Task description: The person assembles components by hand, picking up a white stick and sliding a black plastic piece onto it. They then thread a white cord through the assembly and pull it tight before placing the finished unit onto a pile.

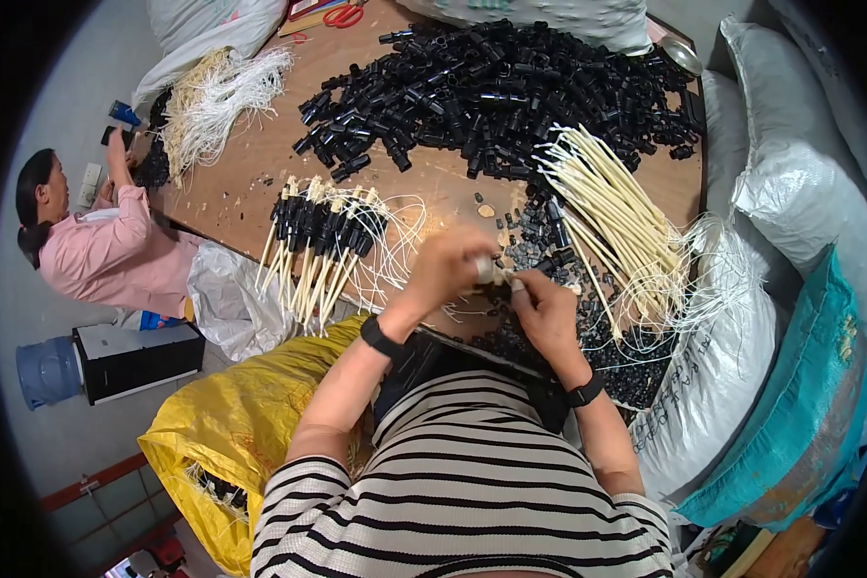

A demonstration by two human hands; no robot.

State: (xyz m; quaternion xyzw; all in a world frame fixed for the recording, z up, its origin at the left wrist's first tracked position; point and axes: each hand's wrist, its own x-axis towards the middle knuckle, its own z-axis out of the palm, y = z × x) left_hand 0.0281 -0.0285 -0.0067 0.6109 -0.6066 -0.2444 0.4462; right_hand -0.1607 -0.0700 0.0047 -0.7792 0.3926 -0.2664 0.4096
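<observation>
Close together over the near edge of the table are both hands. My left hand (441, 272) is smeared by motion, so its grip cannot be read. Thumb and fingers of my right hand (551, 318) are pinched closed. Between the hands shows a small pale piece (500, 276), too blurred to name. Just beyond the right fingers is a black tubular part (555, 260). To the left lies a bunch of pale rods with black sleeves (323, 236) and loose white threads. On the right rests a bundle of plain cream rods (617, 207) trailing white threads.
A large heap of black plastic tubes (501, 91) covers the far table (250, 207). Small black pieces (626, 376) spread near its front. White sacks (800, 135) and a teal sack (800, 395) stand right; a yellow sack (231, 409) left. A person in pink (106, 241) works at far left.
</observation>
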